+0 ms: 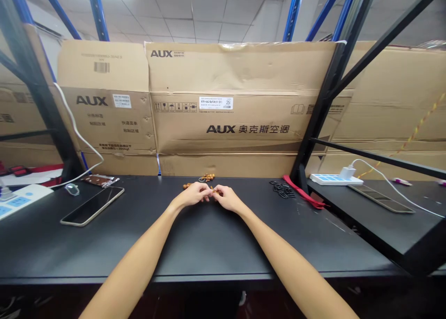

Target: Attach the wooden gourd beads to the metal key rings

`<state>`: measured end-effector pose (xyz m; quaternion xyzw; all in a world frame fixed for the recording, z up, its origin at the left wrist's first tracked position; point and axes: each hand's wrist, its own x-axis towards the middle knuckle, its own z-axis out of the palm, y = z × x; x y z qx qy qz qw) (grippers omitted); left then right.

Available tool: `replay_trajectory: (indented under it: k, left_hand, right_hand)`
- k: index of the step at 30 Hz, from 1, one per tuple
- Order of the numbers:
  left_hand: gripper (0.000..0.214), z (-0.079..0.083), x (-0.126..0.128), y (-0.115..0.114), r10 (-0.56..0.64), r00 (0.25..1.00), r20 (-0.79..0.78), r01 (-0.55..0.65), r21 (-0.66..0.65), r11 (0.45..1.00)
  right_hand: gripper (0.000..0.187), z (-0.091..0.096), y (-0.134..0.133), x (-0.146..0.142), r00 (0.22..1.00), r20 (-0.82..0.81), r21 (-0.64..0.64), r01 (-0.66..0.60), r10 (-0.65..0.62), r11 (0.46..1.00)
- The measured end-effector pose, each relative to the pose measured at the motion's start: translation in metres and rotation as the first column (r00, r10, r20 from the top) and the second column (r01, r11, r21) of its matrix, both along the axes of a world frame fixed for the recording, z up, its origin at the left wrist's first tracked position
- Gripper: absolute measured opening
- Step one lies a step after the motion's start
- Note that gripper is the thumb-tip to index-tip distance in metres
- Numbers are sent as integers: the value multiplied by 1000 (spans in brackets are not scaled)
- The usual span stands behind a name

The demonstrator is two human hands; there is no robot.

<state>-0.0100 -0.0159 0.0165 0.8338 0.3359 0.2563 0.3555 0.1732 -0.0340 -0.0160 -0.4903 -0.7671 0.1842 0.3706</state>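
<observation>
At the middle of the black table [216,244], my left hand [193,195] and my right hand [226,198] meet with fingertips pinched together. A tiny orange-brown bit [211,188] shows between the fingertips; its kind is too small and covered to make out. Behind the left hand, partly hidden by it, lie brown, rounded bead-like pieces [187,186]. Just beyond both hands rests a small cluster of shiny brown bead-like pieces [209,176] with what looks like a metal ring at its left side.
To the left lie a phone [93,206], a brown packet [100,180] and a white power strip [24,200]. Black loops [283,189] and a red strap [304,193] lie right, near a black rack post [315,105]. Cardboard boxes [226,77] wall the back.
</observation>
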Motion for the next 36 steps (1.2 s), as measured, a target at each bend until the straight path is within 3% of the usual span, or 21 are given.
replay_trajectory:
  k: [4,15,18,25,32,36]
  left_hand:
    - [36,0,0,0,23,999,-50,-21,35,999]
    - [37,2,-1,-2,152,962,-227,-82,291,953]
    - [36,2,-1,-2,138,962,-234,-65,296,953]
    - [29,2,-3,0,-23,971,-238,98,307,947]
    - [40,-2,2,-4,147,963,-225,-61,351,934]
    - [31,-4,3,0,136,979,-152,-64,408,911]
  right_hand:
    - [19,0,1,2,998,-60,-26,-28,26,999]
    - [19,2,3,3,954,-282,-176,-161,107,971]
    - [20,1,7,6,959,-270,-163,-130,83,978]
    - [20,-2,12,14,985,-168,-136,-60,36,989]
    - [20,-2,7,10,988,-100,-105,-129,118,986]
    - [22,-1,7,8,983,-101,-72,-162,154,984]
